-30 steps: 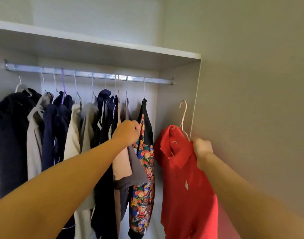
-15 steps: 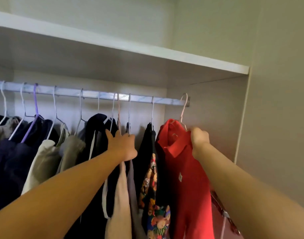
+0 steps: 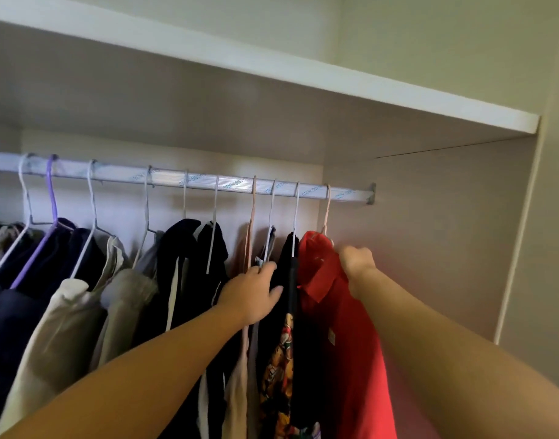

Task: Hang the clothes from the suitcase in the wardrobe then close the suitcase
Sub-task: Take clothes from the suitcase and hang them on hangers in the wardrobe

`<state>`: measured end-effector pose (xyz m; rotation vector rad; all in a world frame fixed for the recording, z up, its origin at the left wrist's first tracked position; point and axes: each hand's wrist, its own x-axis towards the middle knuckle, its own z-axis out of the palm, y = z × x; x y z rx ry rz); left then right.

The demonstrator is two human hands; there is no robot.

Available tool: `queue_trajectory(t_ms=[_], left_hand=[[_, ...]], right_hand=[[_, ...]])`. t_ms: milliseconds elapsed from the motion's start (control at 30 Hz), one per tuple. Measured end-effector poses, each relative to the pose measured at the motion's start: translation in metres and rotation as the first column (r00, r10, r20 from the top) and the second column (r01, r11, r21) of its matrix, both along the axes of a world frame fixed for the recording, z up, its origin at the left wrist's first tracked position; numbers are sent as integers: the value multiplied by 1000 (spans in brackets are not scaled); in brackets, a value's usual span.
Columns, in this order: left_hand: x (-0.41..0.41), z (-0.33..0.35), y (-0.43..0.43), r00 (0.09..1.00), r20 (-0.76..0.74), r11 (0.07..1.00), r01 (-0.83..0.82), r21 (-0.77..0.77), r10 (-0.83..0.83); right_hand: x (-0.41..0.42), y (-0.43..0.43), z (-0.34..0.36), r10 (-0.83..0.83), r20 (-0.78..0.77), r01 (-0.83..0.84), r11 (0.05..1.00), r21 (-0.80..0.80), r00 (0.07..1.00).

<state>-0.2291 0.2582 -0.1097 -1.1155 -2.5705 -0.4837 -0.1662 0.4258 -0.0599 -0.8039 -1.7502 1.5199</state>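
Observation:
A red polo shirt (image 3: pixel 341 337) hangs on a pale wire hanger (image 3: pixel 326 210) whose hook sits over the wardrobe rail (image 3: pixel 176 180) near its right end. My right hand (image 3: pixel 356 264) grips the shirt's shoulder just below the hook. My left hand (image 3: pixel 254 293) presses against the hanging clothes to the left of the red shirt, fingers spread on a dark garment with a colourful print (image 3: pixel 281 350). The suitcase is out of view.
Several garments in navy, beige and black (image 3: pixel 81 296) fill the rail to the left on white and purple hangers. A white shelf (image 3: pixel 303 71) runs above the rail. The wardrobe's side panel (image 3: pixel 430 232) stands close on the right.
The red shirt's hanger rose from below the rail and its hook now sits on the rail. My left hand slid right and opened against the neighbouring clothes. The camera moved closer and tilted up.

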Motion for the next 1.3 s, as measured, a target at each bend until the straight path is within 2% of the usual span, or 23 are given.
queue_trajectory(t_ms=[67, 133, 167, 200, 233, 300, 367, 400, 533, 733, 967, 1067, 1300], left_hand=[[6, 0, -1, 999, 32, 989, 13, 146, -18], [13, 3, -4, 998, 54, 972, 9, 236, -23], [19, 6, -6, 998, 65, 963, -5, 270, -13], [24, 9, -7, 998, 70, 956, -25, 293, 5], [29, 10, -9, 997, 66, 951, -52, 304, 33], [37, 13, -12, 995, 27, 951, -98, 293, 95], [43, 13, -18, 990, -16, 964, -130, 230, 137], [46, 13, -22, 988, -34, 973, -145, 181, 154], [68, 10, -43, 975, -66, 974, -218, -59, 214], [138, -3, -80, 965, -80, 951, -261, -167, 251], [240, -4, -142, 955, -140, 959, -273, -81, 260], [283, -8, -173, 931, -195, 946, -320, -40, 307], [359, -7, -238, 900, -194, 915, -402, -28, 389]], right_hand=[[7, -7, -3, -47, 47, 43, 995, 93, 998], [19, -15, -4, -209, 206, 119, 919, 377, 956], [27, -25, -4, -307, 225, 132, 814, 566, 925], [35, -37, -5, -340, 180, 113, 687, 718, 923], [42, -51, -7, -290, 138, 61, 584, 809, 947], [46, -72, -14, -132, 222, -144, 437, 888, 966], [48, -84, -25, -127, 422, -358, 346, 867, 898], [51, -86, -29, -158, 498, -429, 332, 840, 853], [76, -101, -37, -206, 627, -531, 375, 760, 752], [149, -135, -45, -121, 639, -515, 488, 705, 760], [252, -181, -52, -55, 580, -461, 550, 697, 813], [292, -208, -57, -19, 535, -436, 555, 709, 845], [356, -264, -60, 93, 506, -471, 537, 699, 857]])
